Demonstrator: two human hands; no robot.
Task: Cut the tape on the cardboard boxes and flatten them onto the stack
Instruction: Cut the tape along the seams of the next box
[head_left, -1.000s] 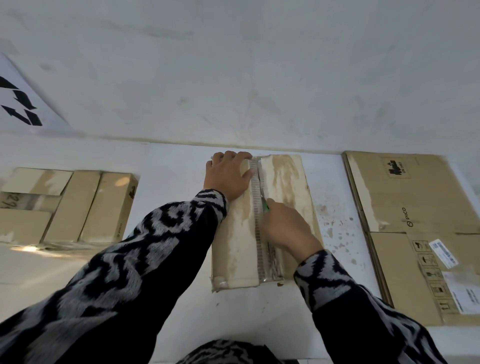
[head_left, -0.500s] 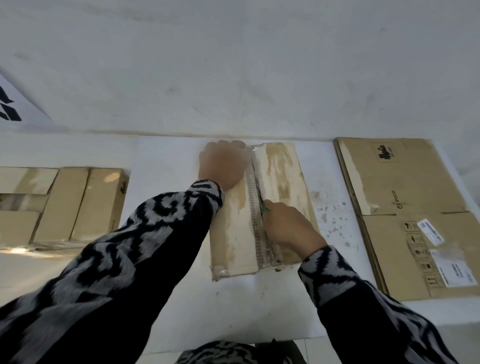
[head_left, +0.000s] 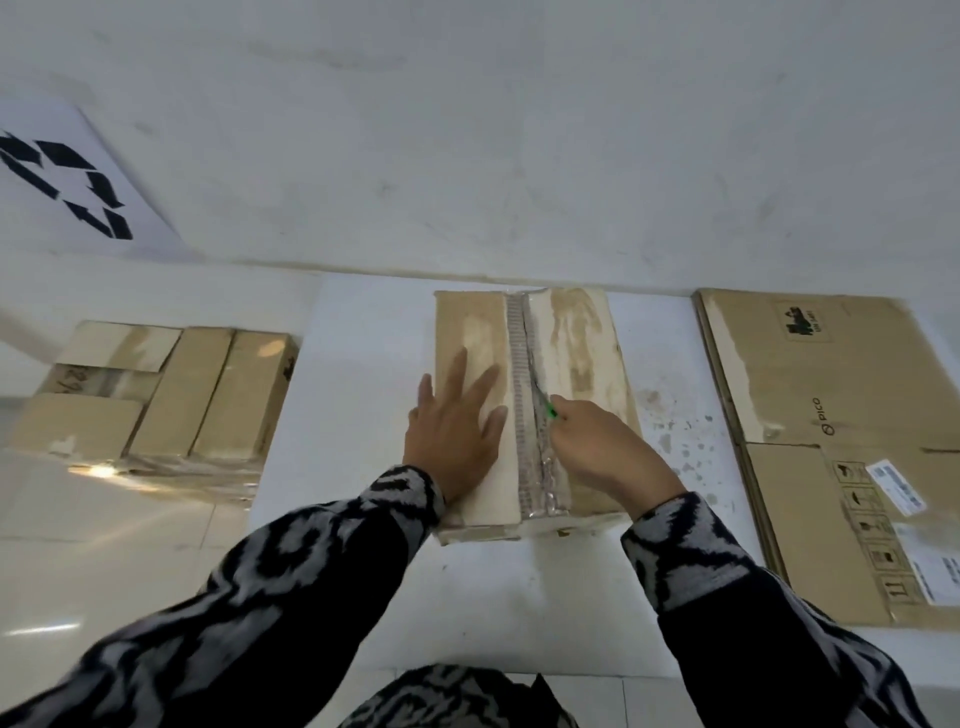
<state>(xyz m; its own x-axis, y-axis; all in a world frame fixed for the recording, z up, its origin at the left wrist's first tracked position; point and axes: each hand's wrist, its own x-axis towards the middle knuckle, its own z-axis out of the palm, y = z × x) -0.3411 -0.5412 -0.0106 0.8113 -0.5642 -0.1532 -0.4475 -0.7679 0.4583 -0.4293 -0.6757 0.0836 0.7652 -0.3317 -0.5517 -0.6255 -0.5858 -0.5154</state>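
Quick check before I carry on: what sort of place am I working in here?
Probably a packing or recycling corner, worked at floor level: a white sheet printed with black recycling arrows, a stack of flattened brown cardboard boxes on the right, and taped brown cardboard boxes waiting on the left.

Evenly and softly lit, bright overall, with faint shadows only. A glare patch (head_left: 101, 471) on the glossy floor (head_left: 104, 545) at near left. Slightly soft throughout, blurrier on the near sleeves (head_left: 249, 613). Wide-angle bending toward left and right edges.

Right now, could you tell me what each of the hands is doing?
Left hand: open, pressing flat on the box.
Right hand: gripping the cutter at the tape seam.
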